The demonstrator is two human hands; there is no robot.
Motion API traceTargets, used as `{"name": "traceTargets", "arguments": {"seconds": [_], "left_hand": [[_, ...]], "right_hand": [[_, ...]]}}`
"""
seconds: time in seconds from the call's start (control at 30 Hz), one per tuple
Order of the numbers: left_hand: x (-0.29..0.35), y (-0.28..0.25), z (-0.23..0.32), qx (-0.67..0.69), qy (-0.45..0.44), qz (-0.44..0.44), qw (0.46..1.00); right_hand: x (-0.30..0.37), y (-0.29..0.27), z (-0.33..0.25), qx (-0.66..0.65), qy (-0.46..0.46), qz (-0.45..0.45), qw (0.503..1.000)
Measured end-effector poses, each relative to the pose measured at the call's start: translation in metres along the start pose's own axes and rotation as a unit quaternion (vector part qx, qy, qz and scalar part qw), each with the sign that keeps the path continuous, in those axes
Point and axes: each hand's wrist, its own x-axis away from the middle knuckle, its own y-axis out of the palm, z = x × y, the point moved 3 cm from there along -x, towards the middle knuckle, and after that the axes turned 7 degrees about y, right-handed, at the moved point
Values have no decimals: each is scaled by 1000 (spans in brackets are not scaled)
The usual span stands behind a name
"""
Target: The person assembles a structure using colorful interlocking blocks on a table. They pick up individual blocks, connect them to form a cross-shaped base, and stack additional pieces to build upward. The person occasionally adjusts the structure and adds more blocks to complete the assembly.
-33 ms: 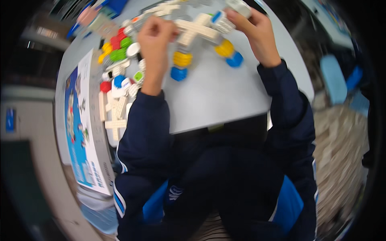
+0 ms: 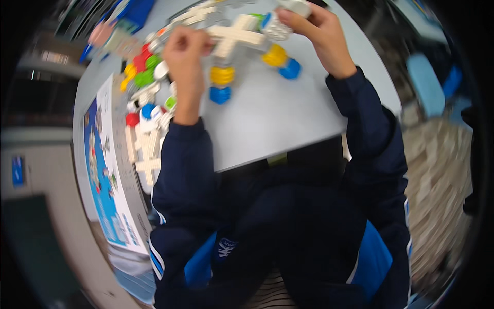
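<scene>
A cream cross-shaped building-beam assembly (image 2: 239,36) stands at the far side of the table, with ribbed yellow pieces (image 2: 222,76) and blue end pieces (image 2: 220,94) jutting toward me. My left hand (image 2: 186,51) is closed beside the assembly's left end; what its curled fingers hold, if anything, is hidden. At the upper right my right hand (image 2: 321,36) grips a smooth white block (image 2: 297,6) between thumb and fingers. Just under that block, by my thumb, is a ribbed white piece with a blue face (image 2: 278,28); whether the two are joined I cannot tell.
Red, green, yellow and white building pieces (image 2: 145,77) lie heaped to the left, with cream beams (image 2: 149,164) nearer me. A printed box (image 2: 109,170) lies along the table's left side. A pink-topped bottle (image 2: 105,35) stands behind the heap. The grey table's near edge (image 2: 280,153) faces me.
The whole view has shifted a little, so the assembly and pieces sit slightly further left. My left hand has moved slightly left, away from the assembly's end. The right hand keeps its grip.
</scene>
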Motion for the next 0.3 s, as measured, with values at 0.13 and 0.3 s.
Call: {"name": "traceTargets", "arguments": {"seconds": [0.13,0.3], "left_hand": [[-1,4,-7,-9,-9,6,1000],[-2,6,-8,-4,14,-90,996]], "right_hand": [[44,-35,10,-108,4,137,985],[68,-77,38,137,-9,311,940]]}}
